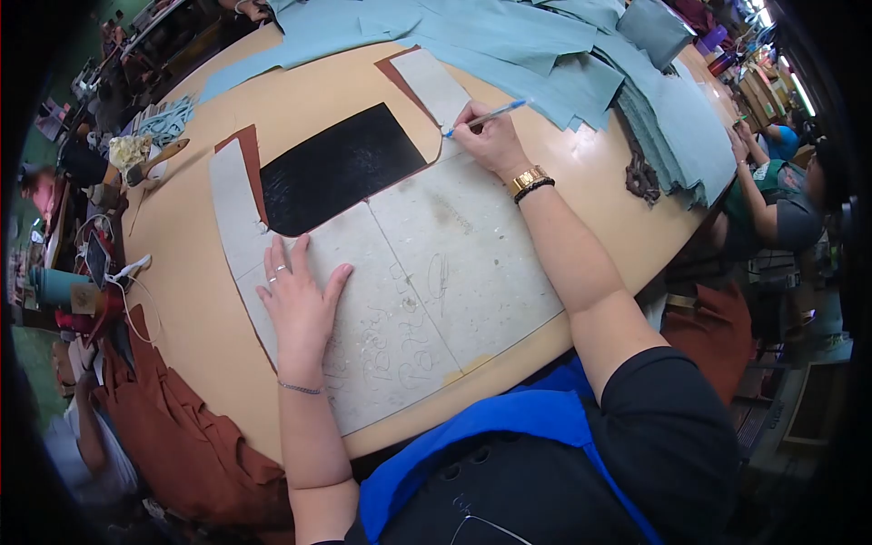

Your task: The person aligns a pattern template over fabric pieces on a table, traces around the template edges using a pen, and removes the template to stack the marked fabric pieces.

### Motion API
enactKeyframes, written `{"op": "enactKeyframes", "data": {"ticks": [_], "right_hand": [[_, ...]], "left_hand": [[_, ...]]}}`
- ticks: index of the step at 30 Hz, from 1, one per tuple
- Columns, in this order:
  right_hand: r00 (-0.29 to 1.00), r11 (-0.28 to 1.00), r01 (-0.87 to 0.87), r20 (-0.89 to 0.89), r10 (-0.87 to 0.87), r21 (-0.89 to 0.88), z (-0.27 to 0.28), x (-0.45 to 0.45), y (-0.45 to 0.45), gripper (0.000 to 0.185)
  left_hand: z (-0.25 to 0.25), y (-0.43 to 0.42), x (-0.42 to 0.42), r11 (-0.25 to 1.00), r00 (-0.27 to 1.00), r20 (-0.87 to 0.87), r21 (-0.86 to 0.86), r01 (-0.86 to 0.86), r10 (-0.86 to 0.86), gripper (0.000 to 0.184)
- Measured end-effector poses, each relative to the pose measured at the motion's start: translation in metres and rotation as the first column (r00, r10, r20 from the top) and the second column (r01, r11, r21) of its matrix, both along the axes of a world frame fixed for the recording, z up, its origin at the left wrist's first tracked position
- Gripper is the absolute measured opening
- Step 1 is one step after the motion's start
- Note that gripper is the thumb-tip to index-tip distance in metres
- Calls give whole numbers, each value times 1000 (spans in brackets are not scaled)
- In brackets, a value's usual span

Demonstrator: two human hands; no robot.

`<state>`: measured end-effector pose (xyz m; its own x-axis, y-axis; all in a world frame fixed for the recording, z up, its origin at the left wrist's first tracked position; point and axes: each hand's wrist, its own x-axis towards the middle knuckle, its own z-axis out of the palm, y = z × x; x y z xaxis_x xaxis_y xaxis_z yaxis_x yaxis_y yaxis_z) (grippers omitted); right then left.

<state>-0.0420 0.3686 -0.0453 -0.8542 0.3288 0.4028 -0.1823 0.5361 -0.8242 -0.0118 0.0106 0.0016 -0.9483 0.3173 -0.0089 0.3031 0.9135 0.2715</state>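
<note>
A large grey cardboard pattern [490, 245] with handwriting on it lies on reddish-brown material [250, 163], which shows along its edges. My left hand [302, 291] rests flat on the pattern's left part, fingers spread near the cutout's lower edge. In my right hand [490, 138] is a pen [502, 111] with a blue end, its tip at the inner edge of the pattern's right arm. Between the two arms of the pattern sits a black sheet [345, 168].
Light-blue leather-like sheets [509, 45] are piled along the table's [182, 236] far side. A brush [159, 163] and a bowl stand at the left edge. Brown material [182, 427] hangs at the lower left. Another person [772, 191] works at the right.
</note>
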Motion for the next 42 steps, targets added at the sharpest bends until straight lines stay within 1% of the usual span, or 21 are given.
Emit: {"op": "enactKeyframes", "data": {"ticks": [7, 8, 10, 13, 14, 15, 17, 18, 20, 22, 23, 25, 26, 29, 31, 32, 34, 36, 37, 40, 42], "right_hand": [[1000, 1000, -23, 2, 23, 13, 1, 0, 2, 12], [1000, 987, 1, 9, 1, -162, 1, 0, 3, 13], [999, 868, 44, 29, -34, -494, 9, 1, 4, 15], [990, 884, 127, 108, -88, -451, 31, 42, 1, 24], [989, 984, 124, 100, -112, -128, 25, 60, 12, 28], [988, 971, 113, 82, -132, 213, 20, 78, 22, 31], [924, 919, 100, 307, -228, 380, 43, 124, 13, 30], [928, 914, 103, 293, -230, 391, 44, 141, 12, 31], [936, 907, 110, 265, -233, 406, 42, 161, 14, 34], [946, 985, 170, 274, -172, 34, 33, 162, 19, 38], [952, 970, 186, 274, -139, -157, 29, 162, 22, 40], [934, 903, 205, 352, -64, -378, 39, 160, 32, 43], [922, 852, 216, 386, -17, -477, 46, 158, 36, 45], [890, 849, 101, 429, 156, -519, 66, 160, 33, 43], [925, 982, 92, 380, -22, -166, 70, 171, 39, 39], [942, 995, 96, 322, -98, 22, 73, 177, 46, 37], [988, 995, 86, 136, -78, -56, 88, 195, 59, 35], [976, 941, 214, 99, -194, -261, 82, 220, 96, 35], [951, 925, 307, 28, -309, -226, 79, 233, 117, 36], [829, 842, 518, -156, -538, -149, 57, 275, 202, 42], [727, 770, 627, -265, -634, -119, 39, 288, 237, 47]], "left_hand": [[0, -1, -1, 1000, 1000, 4, -8, 1, -1, 73], [0, -1, -1, 1000, 1000, 12, -9, 0, 0, 73], [4, 0, 2, 1000, 1000, 13, -24, 3, -2, 72], [8, -1, 9, 997, 999, 21, -65, 35, -34, 70], [7, -2, 12, 995, 998, 36, -76, 59, -57, 72], [7, -4, 16, 993, 996, 51, -83, 82, -77, 74], [3, -21, 23, 986, 978, 124, 4, 168, -167, 74], [0, -31, 28, 977, 965, 157, 48, 207, -212, 74], [-7, -47, 44, 997, 996, 49, -21, 75, -74, 78], [-12, -57, 54, 996, 998, -24, -63, -56, 54, 82], [-14, -60, 56, 990, 992, -43, -70, -120, 117, 85], [-12, -60, 61, 979, 981, -55, -76, -191, 188, 90], [-10, -58, 61, 977, 979, -49, -75, -199, 196, 92], [-14, -61, 57, 974, 975, -49, -51, -220, 218, 94], [-34, -68, 50, 959, 957, -67, -1, -283, 282, 93], [-50, -72, 44, 939, 935, -83, 41, -342, 344, 92], [-55, -78, 40, 907, 902, -99, 45, -419, 421, 90], [-49, -72, 42, 888, 886, -106, -32, -458, 452, 87], [-44, -68, 44, 887, 888, -130, -87, -453, 441, 83], [-25, -60, 57, 904, 893, -167, -21, -427, 418, 70], [-17, -63, 55, 936, 939, -75, 139, -322, 334, 57]]}}
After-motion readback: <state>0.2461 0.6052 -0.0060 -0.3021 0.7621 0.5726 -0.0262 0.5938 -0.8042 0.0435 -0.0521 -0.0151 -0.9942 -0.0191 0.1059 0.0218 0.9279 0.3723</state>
